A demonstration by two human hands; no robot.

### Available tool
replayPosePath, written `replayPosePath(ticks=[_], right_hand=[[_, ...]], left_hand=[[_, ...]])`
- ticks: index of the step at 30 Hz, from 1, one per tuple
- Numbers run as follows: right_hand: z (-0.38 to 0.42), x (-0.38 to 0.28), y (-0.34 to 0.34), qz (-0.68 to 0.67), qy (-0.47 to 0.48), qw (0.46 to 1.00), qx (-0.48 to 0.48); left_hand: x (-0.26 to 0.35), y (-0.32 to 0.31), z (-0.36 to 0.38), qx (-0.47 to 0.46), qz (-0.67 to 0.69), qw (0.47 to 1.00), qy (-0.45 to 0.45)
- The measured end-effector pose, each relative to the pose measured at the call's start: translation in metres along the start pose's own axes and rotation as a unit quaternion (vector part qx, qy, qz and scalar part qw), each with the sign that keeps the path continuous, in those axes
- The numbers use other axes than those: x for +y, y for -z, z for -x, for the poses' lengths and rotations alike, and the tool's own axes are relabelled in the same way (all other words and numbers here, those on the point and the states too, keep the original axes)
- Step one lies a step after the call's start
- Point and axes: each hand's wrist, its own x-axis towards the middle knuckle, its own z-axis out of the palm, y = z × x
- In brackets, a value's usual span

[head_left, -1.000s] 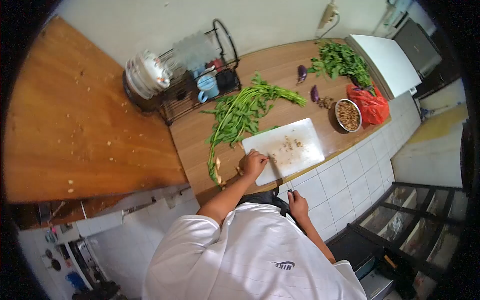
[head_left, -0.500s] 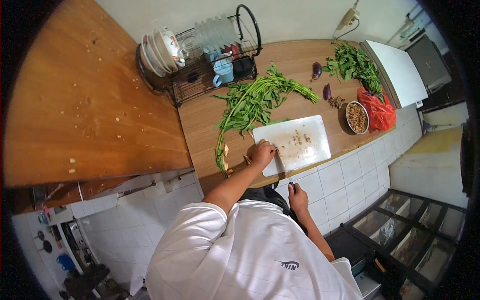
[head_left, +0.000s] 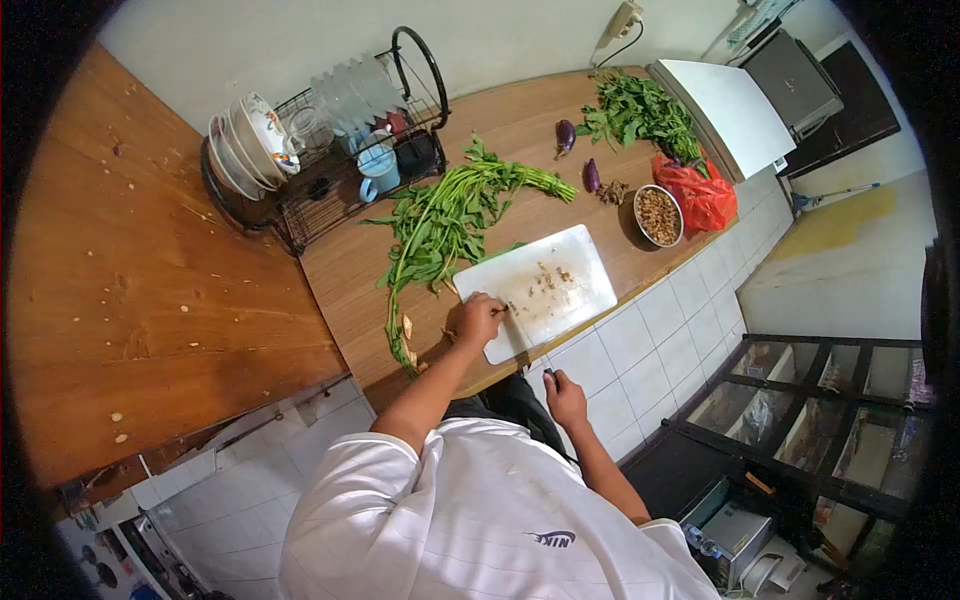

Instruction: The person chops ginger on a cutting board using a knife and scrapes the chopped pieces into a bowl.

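Little has changed since 0.5 s ago, so cutting seems still under way: the left hand pinches a small piece over the board beneath it, chopped bits lie just beyond, and the right hand grips the knife.

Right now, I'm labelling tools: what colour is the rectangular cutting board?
White rectangular cutting board; head view.
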Motion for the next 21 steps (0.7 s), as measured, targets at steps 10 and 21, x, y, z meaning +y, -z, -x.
replayPosePath(ticks=[10,21], right_hand=[[-0.002,-0.003,-0.007,0.054,-0.010,0.998,-0.026],[-0.001,0.009,-0.007,0.006,-0.025,1.000,0.000]], left_hand=[[-0.007,-0.010,-0.001,0.017,0.021,0.999,-0.028],[0.006,0.010,-0.001,-0.026,0.008,0.999,-0.032]])
